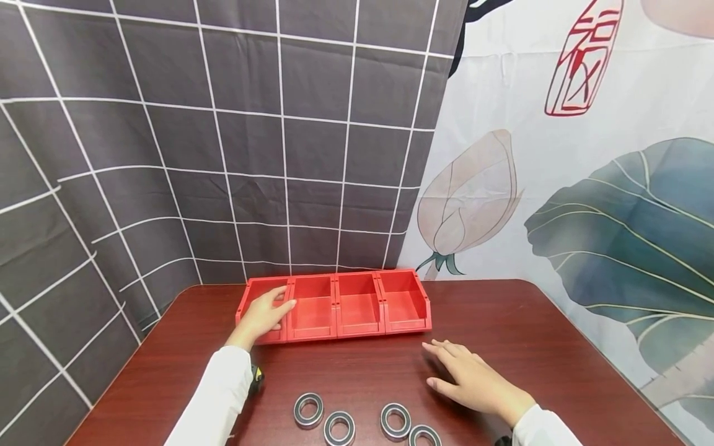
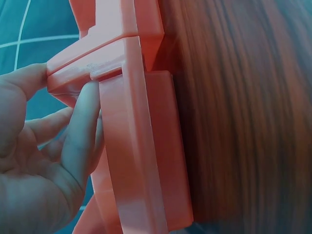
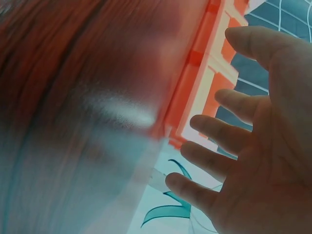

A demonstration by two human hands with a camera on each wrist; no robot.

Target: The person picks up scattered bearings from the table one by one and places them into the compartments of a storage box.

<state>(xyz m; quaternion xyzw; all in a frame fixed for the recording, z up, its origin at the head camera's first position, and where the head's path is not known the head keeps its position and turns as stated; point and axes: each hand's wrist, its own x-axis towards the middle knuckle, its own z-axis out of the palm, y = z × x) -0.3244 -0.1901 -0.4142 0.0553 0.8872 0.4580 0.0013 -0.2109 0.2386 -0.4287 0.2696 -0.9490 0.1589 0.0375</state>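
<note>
A row of joined red storage bins stands at the back of the table. At its left end, my left hand pinches the wall between the first two bins, the thumb on one side and fingers on the other. In the left wrist view the thumb and fingers touch the red plastic bin edge. My right hand hovers or rests over the table right of centre, fingers spread, holding nothing. Several ball bearings lie near the front: one bearing at left, another bearing nearer the right hand.
The brown wooden table bears everything. Behind it hang a dark grid-patterned cloth and a white cloth with a lotus print. A dark strap with a yellow mark shows at the left wrist.
</note>
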